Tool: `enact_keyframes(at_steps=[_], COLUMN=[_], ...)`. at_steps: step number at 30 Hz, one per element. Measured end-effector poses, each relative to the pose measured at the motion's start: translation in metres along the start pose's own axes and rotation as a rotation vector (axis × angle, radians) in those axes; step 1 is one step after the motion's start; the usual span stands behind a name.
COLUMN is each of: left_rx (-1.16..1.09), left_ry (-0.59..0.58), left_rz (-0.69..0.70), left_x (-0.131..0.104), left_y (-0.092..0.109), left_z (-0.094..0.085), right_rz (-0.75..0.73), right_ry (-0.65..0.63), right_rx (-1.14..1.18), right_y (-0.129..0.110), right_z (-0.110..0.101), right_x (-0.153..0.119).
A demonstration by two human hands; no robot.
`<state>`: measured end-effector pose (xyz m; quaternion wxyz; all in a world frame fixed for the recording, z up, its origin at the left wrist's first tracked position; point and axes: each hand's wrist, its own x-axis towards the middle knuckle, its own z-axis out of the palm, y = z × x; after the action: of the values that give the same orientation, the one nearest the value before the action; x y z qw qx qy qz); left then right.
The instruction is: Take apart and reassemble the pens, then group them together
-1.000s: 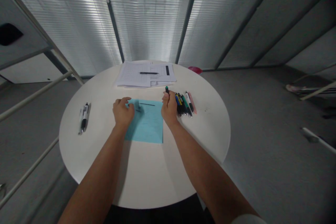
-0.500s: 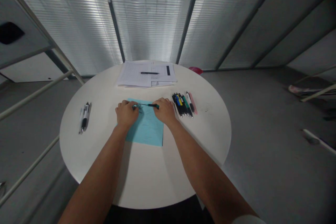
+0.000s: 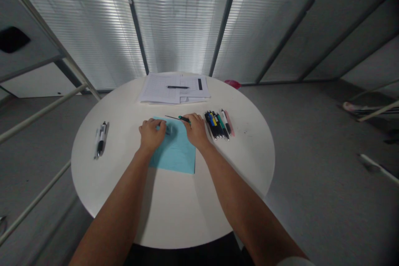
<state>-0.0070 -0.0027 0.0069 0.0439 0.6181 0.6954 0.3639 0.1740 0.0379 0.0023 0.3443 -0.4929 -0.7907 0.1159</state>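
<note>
My right hand [image 3: 195, 131] is closed on a partly taken-apart pen [image 3: 184, 119], its black and green body at my fingertips. A thin dark refill [image 3: 172, 117] sticks out of it to the left, above the top of a light blue sheet [image 3: 174, 153]. My left hand [image 3: 151, 134] rests at the sheet's upper left, thumb and fingers pinched together. Whatever those fingers hold, if anything, is too small to make out. Beside the left fingertips, small blurred pieces [image 3: 168, 129] lie on the sheet.
Several pens [image 3: 217, 124] lie in a row right of my right hand. Two pens [image 3: 101, 139] lie on the round white table [image 3: 183, 212] at left. Printed papers [image 3: 162, 91] with a black pen [image 3: 177, 87] on top lie at the back. White rails [image 3: 43, 112] stand at left.
The pen and refill in my right hand have tilted and risen away from my left hand, the refill's tip now pointing up-left. A teal piece at my left fingertips no longer shows there.
</note>
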Motion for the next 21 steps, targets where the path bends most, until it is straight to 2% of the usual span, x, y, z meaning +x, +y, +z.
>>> enact_keyframes(at_steps=[4,6,9,13,17,21], left_rx=[-0.262,-0.417,-0.612,-0.889,-1.188,-1.263], left_ry=[-0.023,-0.040,-0.040,-0.014,-0.056,-0.131], left_rz=[0.108,0.096,0.007,-0.165,-0.307,-0.359], left_x=[0.001,0.002,0.002,0.004,0.005,0.004], left_y=[0.003,0.004,0.004,0.005,0.008,0.011], left_z=[0.002,0.003,0.005,0.004,0.003,0.002], right_rz=[-0.119,-0.156,-0.169,-0.096,-0.056,-0.061], right_ry=[-0.004,0.004,0.033,0.099,0.040,-0.048], right_rx=[0.155,0.209,0.261,0.305,0.260,0.230], right_y=[-0.001,-0.001,0.000,-0.001,-0.005,-0.006], right_z=[0.001,0.003,0.005,0.001,-0.004,-0.005], right_x=[0.000,0.000,0.000,-0.002,-0.002,-0.002])
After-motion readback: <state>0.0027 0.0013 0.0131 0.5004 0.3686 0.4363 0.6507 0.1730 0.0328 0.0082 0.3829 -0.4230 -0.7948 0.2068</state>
